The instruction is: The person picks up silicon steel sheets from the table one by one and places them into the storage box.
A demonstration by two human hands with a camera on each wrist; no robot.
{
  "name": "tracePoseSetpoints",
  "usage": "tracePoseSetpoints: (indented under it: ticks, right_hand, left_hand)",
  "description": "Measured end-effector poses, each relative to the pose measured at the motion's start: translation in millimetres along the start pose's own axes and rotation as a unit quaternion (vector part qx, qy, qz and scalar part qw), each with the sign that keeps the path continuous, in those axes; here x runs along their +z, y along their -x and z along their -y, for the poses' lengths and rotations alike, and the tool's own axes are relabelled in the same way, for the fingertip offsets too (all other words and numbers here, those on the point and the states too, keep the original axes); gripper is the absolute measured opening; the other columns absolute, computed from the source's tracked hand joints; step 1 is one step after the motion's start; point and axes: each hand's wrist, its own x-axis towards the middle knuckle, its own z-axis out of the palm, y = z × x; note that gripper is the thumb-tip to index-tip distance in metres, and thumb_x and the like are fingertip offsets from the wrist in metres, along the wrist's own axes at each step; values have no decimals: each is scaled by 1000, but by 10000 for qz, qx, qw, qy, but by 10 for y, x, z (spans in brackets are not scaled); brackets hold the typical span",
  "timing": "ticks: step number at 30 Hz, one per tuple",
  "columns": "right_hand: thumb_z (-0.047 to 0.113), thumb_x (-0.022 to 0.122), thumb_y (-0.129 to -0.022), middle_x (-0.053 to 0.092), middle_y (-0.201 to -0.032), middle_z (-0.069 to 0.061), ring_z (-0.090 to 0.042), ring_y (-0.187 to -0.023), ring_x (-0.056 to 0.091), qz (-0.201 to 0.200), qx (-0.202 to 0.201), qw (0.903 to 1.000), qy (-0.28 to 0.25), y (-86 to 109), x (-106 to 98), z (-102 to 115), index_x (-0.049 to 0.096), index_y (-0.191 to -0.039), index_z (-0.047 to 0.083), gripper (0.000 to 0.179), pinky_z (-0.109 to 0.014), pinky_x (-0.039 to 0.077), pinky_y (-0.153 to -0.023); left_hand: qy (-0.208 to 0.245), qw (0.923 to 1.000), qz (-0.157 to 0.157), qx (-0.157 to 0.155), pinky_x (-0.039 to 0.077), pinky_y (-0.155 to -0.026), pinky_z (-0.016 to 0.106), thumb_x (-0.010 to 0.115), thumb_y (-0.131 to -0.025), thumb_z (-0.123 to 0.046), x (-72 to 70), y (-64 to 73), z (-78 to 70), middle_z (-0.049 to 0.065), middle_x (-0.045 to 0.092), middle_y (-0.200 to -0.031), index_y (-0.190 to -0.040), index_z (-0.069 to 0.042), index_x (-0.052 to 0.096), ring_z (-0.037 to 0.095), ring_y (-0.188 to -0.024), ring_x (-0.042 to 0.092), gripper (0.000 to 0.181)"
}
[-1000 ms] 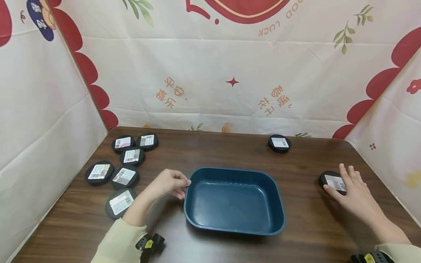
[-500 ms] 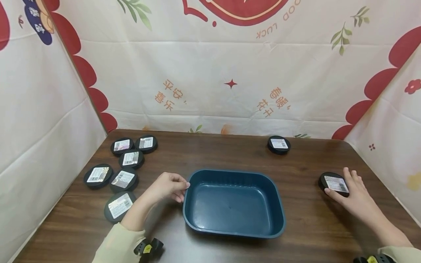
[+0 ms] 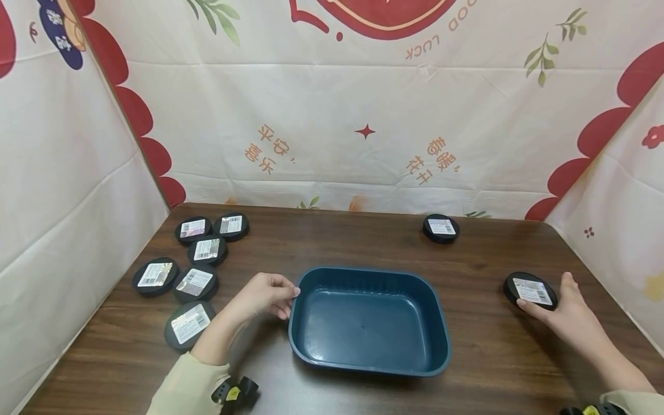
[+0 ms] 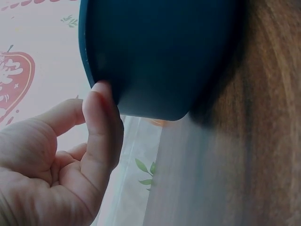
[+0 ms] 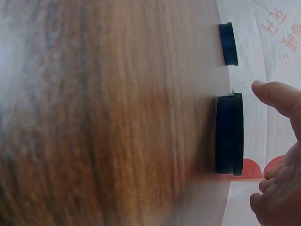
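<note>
With twelve o'clock at the printed cloth (image 3: 332, 98), the blue tub (image 3: 363, 328) stood at the centre of the dial on the brown table (image 3: 493, 357); at its nine o'clock end was the left hand (image 3: 264, 297), fingers bent, the tips pinching the tub's rim. A round black case (image 3: 530, 291) lay flat on the table just short of three o'clock, label up and well apart from the tub; at three o'clock the right hand (image 3: 578, 314) hovered beside it, its grip released, thumb and fingers spread about the case; from the right wrist, a gap showed between the case and the thumb, and another between the case and the fingers. A second case (image 3: 441, 228) lay at one o'clock, near the cloth; from nine to ten o'clock lay a cluster of six more cases (image 3: 196, 282), labels up, some touching, the nearest partly behind the left wrist. Pale sleeves (image 3: 189, 383) came in from eight and four o'clock; each wrist wore a dark strap (image 3: 232, 393) with a yellow patch.
</note>
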Motion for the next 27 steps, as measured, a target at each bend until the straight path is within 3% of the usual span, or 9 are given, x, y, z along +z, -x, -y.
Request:
tracePoseSetpoints:
  ticks: [12, 20, 27]
  right_hand:
    - [45, 59, -87, -3, -136, -48, -62, -125, 4, 11, 377, 9992, 91, -17, -8, -46, -10, -137, -19, 107, -70, 13, -97]
    - [44, 60, -86, 18, -128, -51, -63, -115, 24, -79, 633, 9980, 3, -11, -1, -69, 3, -134, -25, 102, -69, 24, -90]
    - [46, 61, -86, 23, -124, -51, -61, -111, 30, 66, 718, 9974, 93, -44, 52, -66, 10, -132, -27, 100, -66, 29, -88]
  left_hand:
    - [153, 9998, -11, 81, 54, -56, 27, 62, -87, -12, 15, -25, 52, 7, 59, -65, -92, 8, 62, 13, -53, 59, 20]
    - [220, 9996, 115, 148, 54, -55, 27, 61, -88, -11, 39, -42, 55, 7, 58, -67, -92, 8, 60, 13, -54, 59, 19]
    - [158, 9996, 151, 176, 54, -56, 28, 60, -89, -12, 10, -31, 46, 8, 58, -68, -94, 9, 59, 13, -54, 58, 22]
